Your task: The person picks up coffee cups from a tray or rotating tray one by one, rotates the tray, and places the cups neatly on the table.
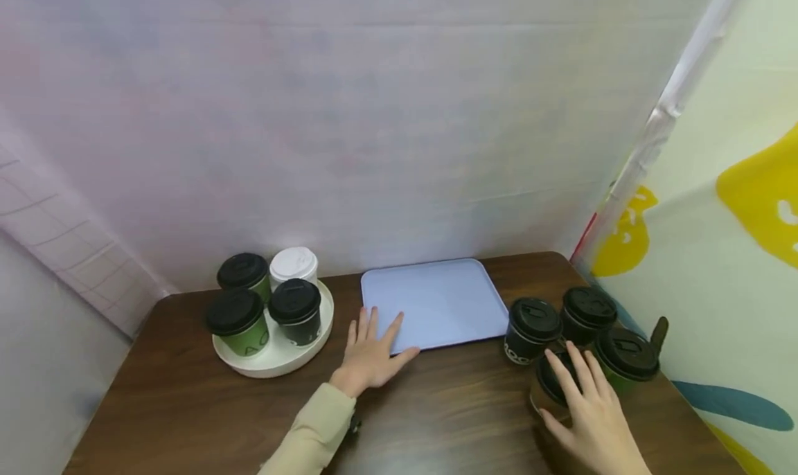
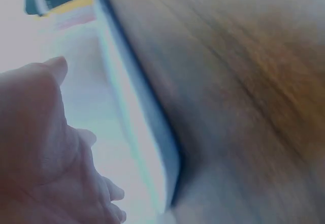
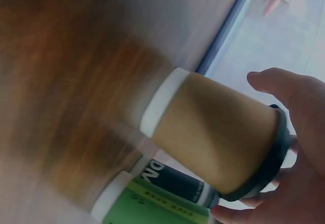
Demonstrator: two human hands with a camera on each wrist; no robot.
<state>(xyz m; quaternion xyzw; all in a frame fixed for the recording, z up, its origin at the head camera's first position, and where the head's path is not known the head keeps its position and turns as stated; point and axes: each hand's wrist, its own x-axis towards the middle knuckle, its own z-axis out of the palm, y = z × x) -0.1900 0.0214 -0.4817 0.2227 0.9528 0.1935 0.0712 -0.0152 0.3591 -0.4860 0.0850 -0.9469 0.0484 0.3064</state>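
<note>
My left hand has its fingers spread over the near left corner of a pale blue tray; contact cannot be made out. On the right, my right hand reaches over a brown paper cup with a black lid. Its fingers extend across the lid, while the thumb stands off the cup's side in the right wrist view. Close by stand a black cup beside the tray, another dark cup behind, and a green cup with a black lid.
A round white tray at the left carries two green cups with black lids, a white-lidded cup and a dark cup. A dark rounded strip sticks up beside the green cup. A cloth-covered wall rises behind the table.
</note>
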